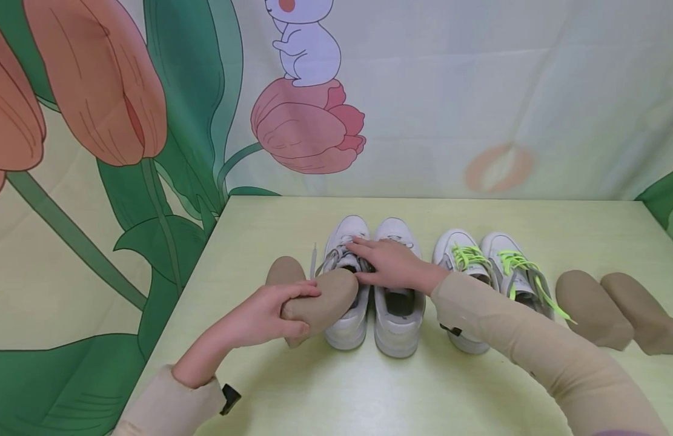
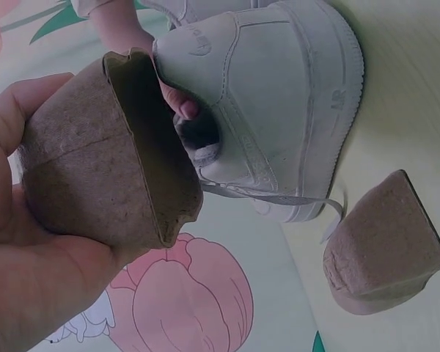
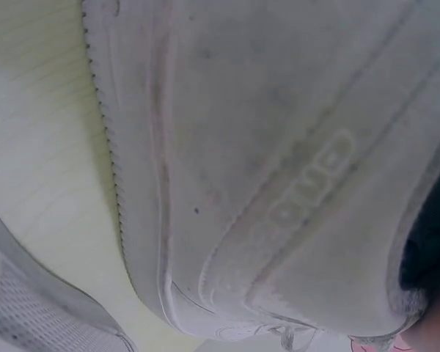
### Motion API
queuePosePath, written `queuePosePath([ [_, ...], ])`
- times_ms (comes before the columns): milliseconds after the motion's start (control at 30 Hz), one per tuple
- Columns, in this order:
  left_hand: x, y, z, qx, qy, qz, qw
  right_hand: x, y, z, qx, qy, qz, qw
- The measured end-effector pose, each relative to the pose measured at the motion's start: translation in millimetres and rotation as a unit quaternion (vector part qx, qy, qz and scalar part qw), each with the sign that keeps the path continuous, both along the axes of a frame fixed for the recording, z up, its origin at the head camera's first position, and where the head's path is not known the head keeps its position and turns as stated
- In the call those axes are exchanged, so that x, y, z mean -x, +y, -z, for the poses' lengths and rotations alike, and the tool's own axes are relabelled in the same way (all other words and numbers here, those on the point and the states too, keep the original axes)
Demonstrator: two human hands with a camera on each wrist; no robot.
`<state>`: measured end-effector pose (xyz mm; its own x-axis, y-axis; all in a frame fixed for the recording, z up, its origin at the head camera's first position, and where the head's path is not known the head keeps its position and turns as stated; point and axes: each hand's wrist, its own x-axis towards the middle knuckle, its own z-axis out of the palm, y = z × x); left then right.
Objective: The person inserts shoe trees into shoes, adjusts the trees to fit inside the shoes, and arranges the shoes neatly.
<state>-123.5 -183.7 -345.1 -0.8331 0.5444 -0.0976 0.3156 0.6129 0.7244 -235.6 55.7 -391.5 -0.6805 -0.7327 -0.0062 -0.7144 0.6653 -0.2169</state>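
My left hand [image 1: 271, 312] grips a brown moulded-pulp shoe insert [image 1: 328, 297] at the heel of the leftmost white sneaker [image 1: 347, 330]. In the left wrist view, the hollow side of this insert [image 2: 95, 161] faces the shoe's opening. My right hand [image 1: 393, 263] reaches over the neighbouring white sneaker [image 1: 398, 330] and holds the leftmost one at its tongue, fingers over the laces and thumb at the opening. A second insert [image 1: 284, 270] lies left of the shoes, partly hidden behind my left hand. Close-up in the right wrist view is a white shoe side [image 3: 227, 147].
Right of this pair stands another white pair, its left sneaker [image 1: 461, 257] and right sneaker [image 1: 505, 254] laced in neon green, partly behind my right sleeve. Farther right lie two more brown inserts [image 1: 592, 309]. A printed tulip curtain [image 1: 423, 109] hangs behind the pale table [image 1: 292, 399].
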Motion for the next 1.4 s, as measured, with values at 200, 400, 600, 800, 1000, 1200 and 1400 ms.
queuePosePath([
  [200,0.0,1.1,0.8,-0.005,0.001,0.002,1.0,0.5,-1.2,-0.4,-0.005,-0.003,0.007,1.0],
  [400,0.0,3.2,0.7,-0.006,-0.006,-0.001,1.0,0.8,-1.3,-1.8,-0.001,-0.009,0.007,1.0],
  [600,-1.0,5.9,0.6,-0.009,-0.009,-0.006,0.9999,2.2,-0.6,-2.4,0.004,-0.023,0.003,1.0],
  [800,-2.5,12.1,-0.7,-0.006,-0.009,-0.008,0.9999,3.3,-0.3,-3.0,0.02,-0.033,0.0,0.999],
  [1000,-3.2,15.5,-1.3,-0.002,0.004,-0.004,1.0,3.6,-0.9,-3.4,0.033,-0.037,0.001,0.999],
  [1200,-2.0,20.1,-5.0,0.011,0.006,-0.006,0.9999,4.5,-2.3,-3.6,0.044,-0.029,0.005,0.999],
  [1400,-1.0,27.3,-9.5,0.014,-0.002,-0.02,0.9997,4.6,-3.4,-4.6,0.046,-0.029,0.007,0.999],
])
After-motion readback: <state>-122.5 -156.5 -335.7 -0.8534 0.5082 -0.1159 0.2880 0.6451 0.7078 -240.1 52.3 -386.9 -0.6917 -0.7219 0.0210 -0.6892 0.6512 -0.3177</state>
